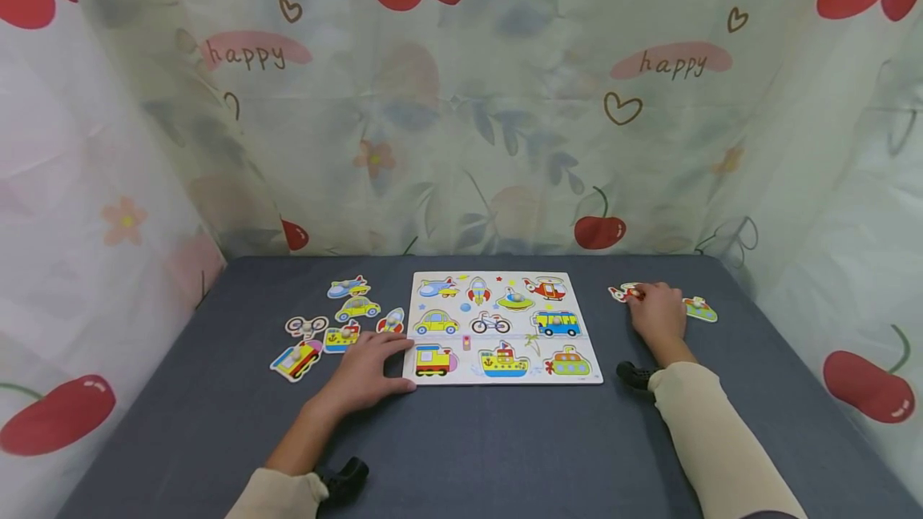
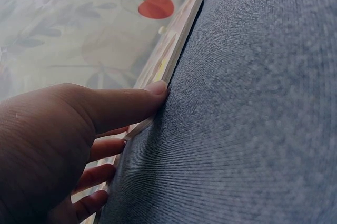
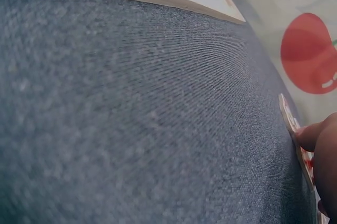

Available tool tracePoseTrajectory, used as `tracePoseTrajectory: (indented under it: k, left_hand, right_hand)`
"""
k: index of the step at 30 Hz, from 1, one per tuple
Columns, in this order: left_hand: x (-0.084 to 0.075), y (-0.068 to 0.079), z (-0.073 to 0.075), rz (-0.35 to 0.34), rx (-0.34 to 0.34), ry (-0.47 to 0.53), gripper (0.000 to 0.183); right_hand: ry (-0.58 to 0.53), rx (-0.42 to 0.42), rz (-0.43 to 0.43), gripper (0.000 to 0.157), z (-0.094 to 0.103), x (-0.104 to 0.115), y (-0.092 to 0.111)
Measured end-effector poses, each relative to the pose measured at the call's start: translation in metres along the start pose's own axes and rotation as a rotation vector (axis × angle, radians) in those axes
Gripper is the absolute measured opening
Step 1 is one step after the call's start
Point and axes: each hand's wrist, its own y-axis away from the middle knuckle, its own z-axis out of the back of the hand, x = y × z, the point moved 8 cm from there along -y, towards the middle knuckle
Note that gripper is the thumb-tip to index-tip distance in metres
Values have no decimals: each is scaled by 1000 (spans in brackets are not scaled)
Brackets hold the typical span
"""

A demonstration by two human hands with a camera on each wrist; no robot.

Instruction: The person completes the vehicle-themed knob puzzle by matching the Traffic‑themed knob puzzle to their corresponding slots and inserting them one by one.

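A white puzzle board printed with vehicles lies flat on the dark table. At its lower left corner rests my left hand. In the left wrist view the thumb presses the board's front edge, and the other fingers lie along the left side. To the right of the board my right hand pinches a red and white helicopter piece, partly hidden by the fingers. The piece's thin edge shows in the right wrist view. Just right of that hand lies a green piece.
Left of the board lie several pieces: an airplane, a yellow car, a bicycle, a ship, a train and a rocket. A blue bus piece sits on the board. Patterned curtains surround the table.
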Motion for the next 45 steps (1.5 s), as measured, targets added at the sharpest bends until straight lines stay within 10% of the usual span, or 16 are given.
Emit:
tracePoseTrajectory:
  k: [45]
  left_hand:
    - [2, 0, -1, 18, 17, -1, 64]
  right_hand:
    - [-183, -1, -33, 24, -20, 51, 10]
